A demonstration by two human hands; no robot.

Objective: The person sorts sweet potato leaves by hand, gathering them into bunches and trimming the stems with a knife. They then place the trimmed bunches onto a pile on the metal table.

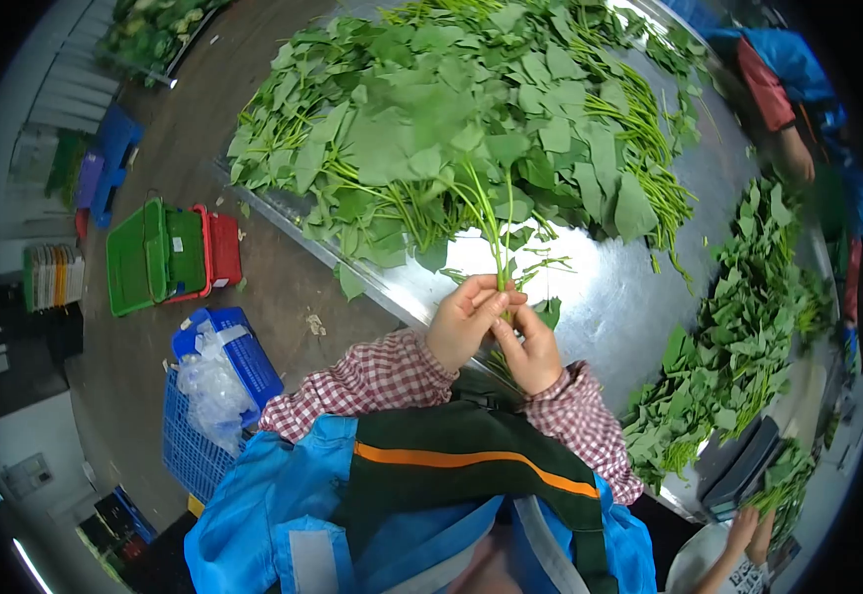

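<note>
In front of my body, my left hand [465,323] is closed around a few green leafy stems [492,230], which point away from me with their leaves at the far end. Close against it, my right hand [530,352] pinches the lower part of the same stems. Some short cut stems show below and between the hands. Just beyond them a large heap of leafy greens [451,99] covers much of the metal table [590,297]. Loose stem pieces lie on the shiny surface near my fingers.
More greens [738,327] lie in a long pile at right. A co-worker's hand [798,155] is at upper right; another person's hands [743,535] hold greens at lower right. On the floor at left are green [134,259], red [221,247] and blue [186,426] crates.
</note>
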